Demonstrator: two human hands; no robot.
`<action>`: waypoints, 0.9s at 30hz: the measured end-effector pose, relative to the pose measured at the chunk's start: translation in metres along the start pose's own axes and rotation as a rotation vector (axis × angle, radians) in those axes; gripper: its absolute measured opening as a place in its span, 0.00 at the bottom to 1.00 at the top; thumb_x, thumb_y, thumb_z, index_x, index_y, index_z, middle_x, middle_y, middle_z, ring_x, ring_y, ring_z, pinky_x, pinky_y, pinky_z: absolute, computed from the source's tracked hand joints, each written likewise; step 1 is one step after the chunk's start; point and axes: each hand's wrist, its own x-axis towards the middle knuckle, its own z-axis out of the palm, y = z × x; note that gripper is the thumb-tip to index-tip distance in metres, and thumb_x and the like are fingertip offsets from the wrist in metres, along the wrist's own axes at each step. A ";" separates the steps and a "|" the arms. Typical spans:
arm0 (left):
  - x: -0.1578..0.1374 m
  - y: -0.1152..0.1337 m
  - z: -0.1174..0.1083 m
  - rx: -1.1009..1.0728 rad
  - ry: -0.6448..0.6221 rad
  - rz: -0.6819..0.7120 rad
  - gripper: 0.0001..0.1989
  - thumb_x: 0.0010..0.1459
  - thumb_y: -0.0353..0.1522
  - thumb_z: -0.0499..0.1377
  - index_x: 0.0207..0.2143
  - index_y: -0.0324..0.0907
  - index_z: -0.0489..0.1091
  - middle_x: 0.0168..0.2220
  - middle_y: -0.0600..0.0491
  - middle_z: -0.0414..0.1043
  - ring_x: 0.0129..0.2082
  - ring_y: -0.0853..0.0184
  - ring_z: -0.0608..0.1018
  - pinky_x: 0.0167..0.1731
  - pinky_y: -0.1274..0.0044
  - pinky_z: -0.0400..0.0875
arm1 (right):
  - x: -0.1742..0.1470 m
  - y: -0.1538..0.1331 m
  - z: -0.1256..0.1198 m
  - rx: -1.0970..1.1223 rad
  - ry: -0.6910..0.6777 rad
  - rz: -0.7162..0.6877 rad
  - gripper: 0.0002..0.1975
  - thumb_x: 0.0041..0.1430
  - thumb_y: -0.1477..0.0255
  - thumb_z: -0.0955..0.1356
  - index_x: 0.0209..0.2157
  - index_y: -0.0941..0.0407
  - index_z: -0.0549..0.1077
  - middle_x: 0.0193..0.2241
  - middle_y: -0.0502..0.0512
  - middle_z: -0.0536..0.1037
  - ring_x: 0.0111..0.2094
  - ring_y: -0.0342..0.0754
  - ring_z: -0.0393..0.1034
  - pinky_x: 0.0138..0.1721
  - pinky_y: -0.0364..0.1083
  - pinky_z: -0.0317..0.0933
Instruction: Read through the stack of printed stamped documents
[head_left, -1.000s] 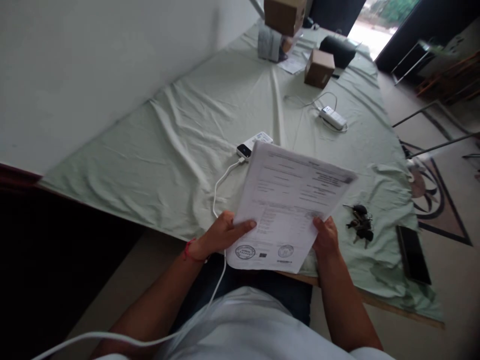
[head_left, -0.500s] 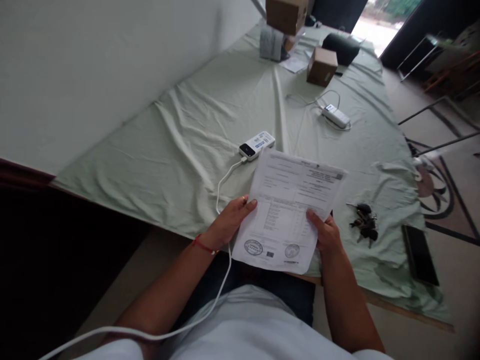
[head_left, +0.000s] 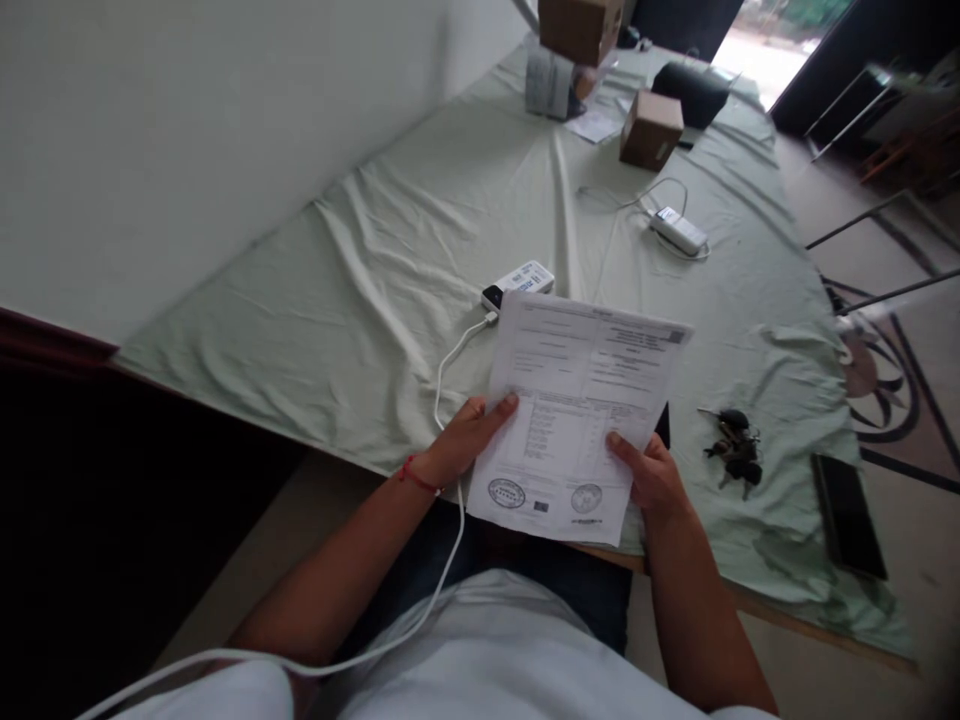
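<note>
A white printed document (head_left: 562,400) with round stamps along its lower part is held up over the table's near edge. My left hand (head_left: 469,435) grips its left side, thumb on the front and the other fingers mostly behind the sheet. On the right side my right hand (head_left: 652,470) pinches the paper, its thumb also on the front. Part of a dark object (head_left: 663,425) shows behind the paper by the right fingers; I cannot make out what it is. Just beyond the page lies a white power bank (head_left: 529,275), partly covered by it, with a white cable (head_left: 450,365) plugged in.
Keys (head_left: 733,447) and a dark phone (head_left: 847,515) lie to the right on the green tablecloth (head_left: 375,300). Farther off are a second white device (head_left: 679,232) with a coiled cable, a cardboard box (head_left: 651,130) and a black bag (head_left: 690,92). A wall borders the left.
The document's top edge has shifted slightly left and now covers more of the power bank. More of the dark object shows behind the right fingers. The view has turned a little.
</note>
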 end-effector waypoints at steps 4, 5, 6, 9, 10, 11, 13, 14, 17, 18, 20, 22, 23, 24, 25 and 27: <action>0.013 0.014 -0.005 -0.005 0.056 0.132 0.30 0.57 0.51 0.66 0.49 0.34 0.77 0.46 0.39 0.82 0.41 0.52 0.84 0.43 0.65 0.80 | 0.000 -0.002 0.005 -0.058 -0.081 0.102 0.21 0.48 0.60 0.80 0.42 0.56 0.83 0.39 0.60 0.86 0.36 0.57 0.83 0.37 0.53 0.79; 0.017 0.016 -0.006 -0.004 0.054 0.144 0.30 0.57 0.49 0.66 0.51 0.34 0.76 0.47 0.39 0.81 0.43 0.52 0.84 0.44 0.64 0.79 | 0.000 -0.002 0.006 -0.066 -0.094 0.120 0.22 0.48 0.59 0.80 0.42 0.56 0.83 0.40 0.61 0.86 0.36 0.57 0.83 0.37 0.53 0.79; 0.021 0.017 -0.007 -0.007 0.045 0.140 0.30 0.57 0.48 0.67 0.52 0.34 0.76 0.48 0.39 0.81 0.43 0.52 0.84 0.45 0.64 0.79 | 0.000 -0.002 0.007 -0.068 -0.099 0.129 0.22 0.48 0.59 0.80 0.42 0.56 0.83 0.40 0.60 0.86 0.36 0.57 0.83 0.37 0.53 0.79; 0.032 0.014 -0.011 -0.040 0.024 0.085 0.29 0.56 0.47 0.68 0.52 0.34 0.76 0.46 0.39 0.82 0.42 0.52 0.84 0.44 0.63 0.80 | 0.002 0.000 0.008 -0.060 -0.101 0.141 0.21 0.49 0.59 0.79 0.43 0.55 0.83 0.41 0.59 0.86 0.37 0.56 0.83 0.38 0.51 0.78; 0.035 0.012 -0.012 -0.053 0.027 0.073 0.29 0.56 0.47 0.68 0.52 0.34 0.76 0.45 0.39 0.82 0.40 0.52 0.84 0.43 0.63 0.80 | 0.002 0.000 0.007 -0.059 -0.101 0.149 0.20 0.50 0.59 0.79 0.43 0.55 0.83 0.40 0.59 0.86 0.37 0.55 0.83 0.38 0.51 0.78; 0.038 0.010 -0.014 -0.068 0.033 0.070 0.29 0.55 0.47 0.68 0.51 0.34 0.76 0.44 0.39 0.82 0.40 0.52 0.85 0.42 0.63 0.80 | 0.002 0.000 0.006 -0.061 -0.104 0.159 0.20 0.50 0.59 0.79 0.43 0.55 0.83 0.40 0.59 0.86 0.37 0.55 0.83 0.38 0.50 0.78; 0.042 0.007 -0.018 -0.105 0.033 0.084 0.30 0.53 0.48 0.69 0.50 0.35 0.76 0.44 0.40 0.82 0.40 0.52 0.85 0.42 0.63 0.80 | 0.002 0.001 0.004 -0.074 -0.116 0.178 0.20 0.50 0.60 0.79 0.43 0.54 0.83 0.41 0.59 0.86 0.37 0.54 0.83 0.40 0.50 0.78; 0.044 0.006 -0.020 -0.123 0.027 0.097 0.30 0.53 0.48 0.70 0.50 0.35 0.76 0.44 0.40 0.82 0.40 0.52 0.84 0.42 0.63 0.80 | 0.002 0.002 0.003 -0.084 -0.124 0.185 0.20 0.50 0.59 0.79 0.43 0.54 0.83 0.41 0.59 0.85 0.38 0.55 0.83 0.40 0.51 0.78; 0.045 0.005 -0.023 -0.147 0.002 0.110 0.29 0.54 0.48 0.69 0.50 0.36 0.76 0.44 0.40 0.82 0.41 0.51 0.84 0.42 0.63 0.80 | 0.003 0.002 0.002 -0.121 -0.148 0.202 0.21 0.51 0.59 0.79 0.45 0.54 0.83 0.43 0.59 0.85 0.40 0.57 0.83 0.42 0.53 0.77; 0.044 0.005 -0.023 -0.142 -0.001 0.105 0.28 0.54 0.47 0.69 0.50 0.36 0.76 0.44 0.41 0.82 0.40 0.52 0.84 0.41 0.64 0.80 | 0.002 0.002 0.002 -0.133 -0.147 0.208 0.21 0.51 0.59 0.79 0.45 0.54 0.83 0.43 0.59 0.85 0.40 0.57 0.83 0.42 0.53 0.77; 0.043 0.005 -0.024 -0.129 -0.004 0.086 0.28 0.55 0.47 0.69 0.50 0.36 0.76 0.43 0.42 0.82 0.38 0.53 0.84 0.39 0.65 0.80 | 0.001 -0.001 0.003 -0.167 -0.103 0.228 0.21 0.51 0.59 0.79 0.45 0.54 0.82 0.43 0.59 0.85 0.40 0.57 0.83 0.42 0.53 0.78; 0.041 0.005 -0.025 -0.142 -0.009 0.070 0.28 0.55 0.47 0.69 0.51 0.36 0.75 0.42 0.42 0.83 0.37 0.54 0.84 0.38 0.65 0.80 | -0.003 -0.006 0.006 -0.202 -0.038 0.252 0.22 0.50 0.58 0.79 0.44 0.54 0.82 0.42 0.59 0.85 0.38 0.57 0.83 0.41 0.53 0.78; 0.041 0.004 -0.026 -0.164 -0.013 0.069 0.28 0.55 0.47 0.69 0.51 0.36 0.75 0.42 0.42 0.82 0.37 0.55 0.84 0.38 0.66 0.80 | -0.006 -0.009 0.007 -0.211 -0.015 0.260 0.23 0.50 0.57 0.79 0.45 0.54 0.82 0.42 0.60 0.85 0.38 0.57 0.83 0.41 0.54 0.78; 0.040 0.004 -0.027 -0.190 -0.015 0.073 0.28 0.55 0.47 0.69 0.51 0.36 0.75 0.42 0.43 0.82 0.37 0.55 0.84 0.39 0.66 0.80 | -0.010 -0.012 0.008 -0.213 -0.007 0.268 0.23 0.50 0.57 0.79 0.46 0.54 0.81 0.43 0.60 0.85 0.39 0.58 0.83 0.41 0.54 0.78; 0.040 0.004 -0.028 -0.214 -0.016 0.081 0.29 0.55 0.47 0.69 0.51 0.36 0.74 0.42 0.43 0.82 0.38 0.56 0.84 0.39 0.66 0.80 | -0.015 -0.015 0.009 -0.208 -0.010 0.276 0.24 0.50 0.57 0.79 0.47 0.54 0.81 0.43 0.60 0.85 0.39 0.58 0.82 0.41 0.55 0.78; 0.039 0.005 -0.029 -0.238 -0.018 0.110 0.29 0.56 0.47 0.68 0.52 0.36 0.74 0.43 0.43 0.82 0.38 0.56 0.84 0.40 0.66 0.79 | -0.027 -0.018 0.011 -0.201 -0.017 0.298 0.25 0.50 0.57 0.79 0.48 0.53 0.80 0.44 0.60 0.85 0.40 0.59 0.82 0.42 0.56 0.77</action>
